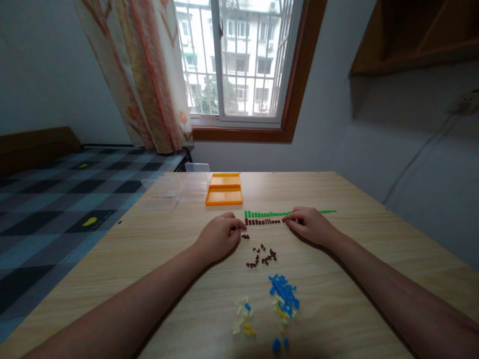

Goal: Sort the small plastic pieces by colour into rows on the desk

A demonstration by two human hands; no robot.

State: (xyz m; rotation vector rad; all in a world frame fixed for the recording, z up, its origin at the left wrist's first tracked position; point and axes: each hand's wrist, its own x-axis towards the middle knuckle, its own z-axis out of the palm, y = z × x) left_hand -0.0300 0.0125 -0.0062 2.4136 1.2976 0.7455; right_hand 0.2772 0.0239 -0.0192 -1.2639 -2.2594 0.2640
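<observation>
Fingers [236, 227] curled on left hand [220, 237] and right hand [309, 225], grip unclear | flanking one brown row [263, 222], running left-right | one green row [267, 214] parallel behind | pieces uncountable

Short row of tiny dark-brown pieces [263, 221], flat, just beside a longer green row [267, 214], perhaps touching.
</observation>
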